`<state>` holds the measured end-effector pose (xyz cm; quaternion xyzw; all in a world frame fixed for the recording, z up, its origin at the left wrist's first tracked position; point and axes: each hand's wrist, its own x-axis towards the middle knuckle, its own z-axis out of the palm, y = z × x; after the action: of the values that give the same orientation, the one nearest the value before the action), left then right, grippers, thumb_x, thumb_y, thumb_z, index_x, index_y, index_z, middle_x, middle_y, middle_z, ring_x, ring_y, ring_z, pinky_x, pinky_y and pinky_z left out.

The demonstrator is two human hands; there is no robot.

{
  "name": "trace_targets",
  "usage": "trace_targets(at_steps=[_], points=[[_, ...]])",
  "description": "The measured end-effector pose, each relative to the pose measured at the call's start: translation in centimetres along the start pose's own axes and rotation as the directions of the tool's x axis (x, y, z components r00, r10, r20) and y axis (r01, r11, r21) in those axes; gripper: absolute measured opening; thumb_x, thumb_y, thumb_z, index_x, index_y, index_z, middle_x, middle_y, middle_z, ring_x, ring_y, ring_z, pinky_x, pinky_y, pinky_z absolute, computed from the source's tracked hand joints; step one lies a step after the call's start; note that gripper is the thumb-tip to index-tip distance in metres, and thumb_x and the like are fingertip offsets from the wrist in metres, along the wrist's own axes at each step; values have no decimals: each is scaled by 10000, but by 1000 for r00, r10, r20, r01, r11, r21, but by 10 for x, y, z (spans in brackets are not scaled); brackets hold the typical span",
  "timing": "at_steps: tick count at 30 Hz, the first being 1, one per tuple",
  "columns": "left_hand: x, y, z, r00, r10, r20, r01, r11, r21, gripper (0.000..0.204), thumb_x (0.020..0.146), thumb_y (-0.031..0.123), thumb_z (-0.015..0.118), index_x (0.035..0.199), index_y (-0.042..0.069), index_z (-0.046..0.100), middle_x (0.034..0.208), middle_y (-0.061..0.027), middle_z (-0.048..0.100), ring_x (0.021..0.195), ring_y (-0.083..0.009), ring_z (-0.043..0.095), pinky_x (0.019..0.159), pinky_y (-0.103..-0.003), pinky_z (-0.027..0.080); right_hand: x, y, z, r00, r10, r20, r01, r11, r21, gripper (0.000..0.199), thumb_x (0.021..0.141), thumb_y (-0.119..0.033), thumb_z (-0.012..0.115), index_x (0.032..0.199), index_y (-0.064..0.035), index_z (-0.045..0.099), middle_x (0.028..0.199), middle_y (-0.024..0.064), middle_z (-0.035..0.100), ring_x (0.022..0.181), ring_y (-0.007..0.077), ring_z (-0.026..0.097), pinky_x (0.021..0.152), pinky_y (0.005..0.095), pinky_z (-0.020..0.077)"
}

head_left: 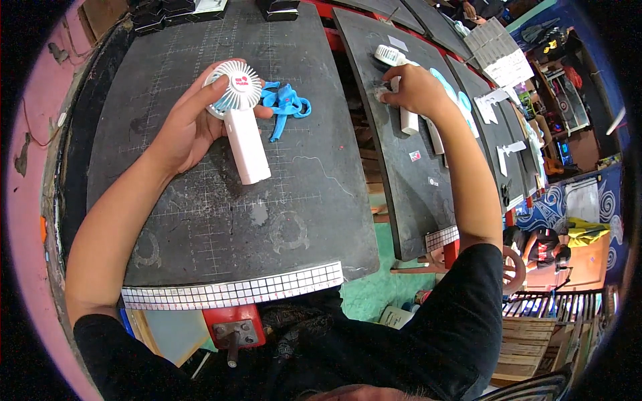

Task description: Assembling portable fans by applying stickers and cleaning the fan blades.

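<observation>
My left hand (194, 120) is closed around a white handheld fan (248, 150), its thumb on the round slatted head. A small pink-red mark shows on the fan's hub, and the handle slants down over the dark board. Beside its fingers lies a bundle of blue straps (286, 103). Over on the right-hand board, my right hand (420, 90) reaches across a second white handheld fan (409, 123). Thumb and forefinger sit around its handle, past its left side; the palm hides part of it. Its round head pokes out above the fingers.
Small stickers (414, 156) lie on the right board, with light blue pieces (465, 107) behind my right forearm. White flat cut-outs (511, 148) sit farther right. A gap parts the boards. Black boxes (180, 8) stand at the far edge; a checkered strip (234, 289) lines the near edge.
</observation>
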<state>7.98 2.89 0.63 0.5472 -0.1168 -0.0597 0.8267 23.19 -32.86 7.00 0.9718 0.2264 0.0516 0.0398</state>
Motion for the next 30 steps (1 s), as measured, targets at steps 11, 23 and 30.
trace_targets(at_steps=[11, 23, 30], points=[[0, 3, 3, 1000, -7, 6, 7, 999, -36, 548, 1061, 359, 440, 1515, 82, 311, 1354, -183, 577, 1161, -322, 666, 935, -420, 546, -5, -2, 7, 998, -23, -52, 21, 999, -41, 206, 769, -261, 769, 922, -124, 784, 867, 153, 733, 838, 331, 714, 771, 429, 563], [1, 0, -1, 1000, -8, 19, 9, 999, -50, 565, 1056, 372, 447, 1513, 73, 304, 1366, -199, 571, 1153, -334, 667, 930, -452, 573, 11, -31, 5, 998, -22, 61, 41, 947, -319, 150, 822, -128, 662, 887, -20, 743, 957, 194, 744, 874, 325, 738, 745, 423, 596], [1, 1, 1, 1000, -4, 7, 4, 1000, -29, 580, 1044, 390, 466, 1506, 76, 309, 1364, -207, 572, 1147, -328, 668, 950, -469, 563, -18, -42, 18, 987, -158, -41, 130, 914, -383, 119, 832, -97, 641, 809, -52, 748, 879, 171, 745, 828, 302, 747, 698, 390, 606]])
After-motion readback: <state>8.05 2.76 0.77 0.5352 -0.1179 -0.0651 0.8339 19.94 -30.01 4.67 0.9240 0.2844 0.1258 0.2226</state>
